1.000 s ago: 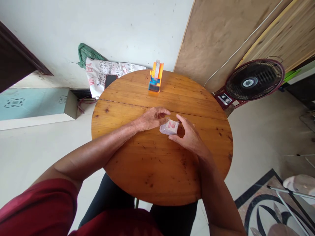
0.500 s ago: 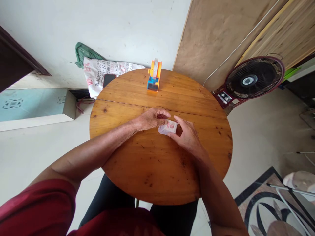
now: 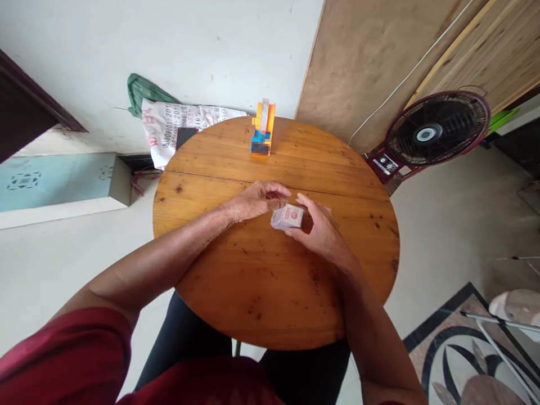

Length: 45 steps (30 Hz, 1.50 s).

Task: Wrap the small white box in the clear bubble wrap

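Observation:
A small white box with red print (image 3: 292,215), partly in clear plastic film (image 3: 278,219), lies on the round wooden table (image 3: 261,292) between my hands. My left hand (image 3: 260,201) is at its upper left, thumb at the film's edge and fingers curved above with a gap. On the right, my right hand (image 3: 318,226) curves around the box's right side, its thumb at the lower edge and its fingers apart. Whether either hand grips the box is unclear.
An orange and blue tape dispenser (image 3: 264,129) stands near the table's far edge. Beyond the table are a printed white sack (image 3: 158,126), a green bag (image 3: 147,93) and a dark red fan (image 3: 434,132) at the right.
My left thumb has lifted slightly off the box's printed top toward the film's upper edge. The box and my right hand have hardly moved; the view has shifted a little.

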Tool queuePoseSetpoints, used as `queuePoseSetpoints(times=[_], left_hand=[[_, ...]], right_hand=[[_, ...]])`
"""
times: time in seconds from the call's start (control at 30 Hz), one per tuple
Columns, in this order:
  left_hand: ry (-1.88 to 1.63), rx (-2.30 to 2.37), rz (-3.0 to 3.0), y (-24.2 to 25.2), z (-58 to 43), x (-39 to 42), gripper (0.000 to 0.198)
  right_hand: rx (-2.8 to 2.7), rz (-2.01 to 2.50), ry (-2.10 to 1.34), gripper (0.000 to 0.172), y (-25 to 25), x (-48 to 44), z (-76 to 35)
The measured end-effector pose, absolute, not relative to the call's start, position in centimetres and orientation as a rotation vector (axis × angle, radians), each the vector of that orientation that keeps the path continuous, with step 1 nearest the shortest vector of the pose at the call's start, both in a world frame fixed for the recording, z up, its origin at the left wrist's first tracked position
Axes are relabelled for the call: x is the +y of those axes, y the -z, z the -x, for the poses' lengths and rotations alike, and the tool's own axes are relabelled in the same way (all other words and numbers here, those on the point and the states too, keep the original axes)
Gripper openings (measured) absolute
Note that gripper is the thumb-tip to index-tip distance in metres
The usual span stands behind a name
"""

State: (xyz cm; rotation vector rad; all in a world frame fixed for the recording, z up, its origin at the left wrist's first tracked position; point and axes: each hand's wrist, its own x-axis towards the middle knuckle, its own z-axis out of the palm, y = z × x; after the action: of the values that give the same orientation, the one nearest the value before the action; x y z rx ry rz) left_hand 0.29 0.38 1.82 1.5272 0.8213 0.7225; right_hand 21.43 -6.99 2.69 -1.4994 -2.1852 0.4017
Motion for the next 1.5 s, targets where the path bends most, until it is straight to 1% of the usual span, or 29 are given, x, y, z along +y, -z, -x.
queuePoseSetpoints(times=[0.2,0.53,0.73,0.87,1.03,1.07,1.17,1.23,1.4,1.5], left_hand=[[-0.738,0.772,-1.454,-1.6,-0.3,0.5,0.032],[-0.685,0.720,-1.347,-1.7,-0.7,0.0,0.034],[-0.623,0.676,-1.274,-2.0,-0.6,0.3,0.039],[-0.620,0.660,-1.272,-1.7,-0.5,0.5,0.037],[-0.648,0.670,-1.280,-1.6,-0.3,0.7,0.035],[-0.662,0.686,-1.280,-1.6,-0.2,0.7,0.034],[-0.699,0.775,-1.284,-2.1,0.2,1.0,0.030],[-0.713,0.851,-1.283,-2.6,0.4,1.1,0.028],[-0.709,0.968,-1.292,-3.2,0.6,1.4,0.020],[-0.670,1.001,-1.272,-2.9,0.3,1.4,0.015]], right_hand=[[-2.173,1.513,-0.414,0.080,-2.7,-6.9,-21.6],[-2.140,1.454,-0.316,0.069,-1.6,-6.7,-21.2],[-2.167,1.435,-0.340,0.068,-1.6,-6.6,-21.1],[-2.156,1.461,-0.376,0.070,-1.6,-6.5,-21.1],[-2.127,1.467,-0.568,0.079,-2.7,-7.0,-21.3],[-2.101,1.452,-0.627,0.078,-3.1,-7.1,-21.5],[-1.968,1.385,-0.773,0.070,-4.2,-7.4,-22.1],[-1.906,1.356,-0.841,0.068,-4.4,-7.3,-22.7],[-1.955,1.397,-0.935,0.081,-3.8,-6.9,-23.7],[-2.027,1.475,-0.943,0.085,-3.6,-6.8,-23.5]])
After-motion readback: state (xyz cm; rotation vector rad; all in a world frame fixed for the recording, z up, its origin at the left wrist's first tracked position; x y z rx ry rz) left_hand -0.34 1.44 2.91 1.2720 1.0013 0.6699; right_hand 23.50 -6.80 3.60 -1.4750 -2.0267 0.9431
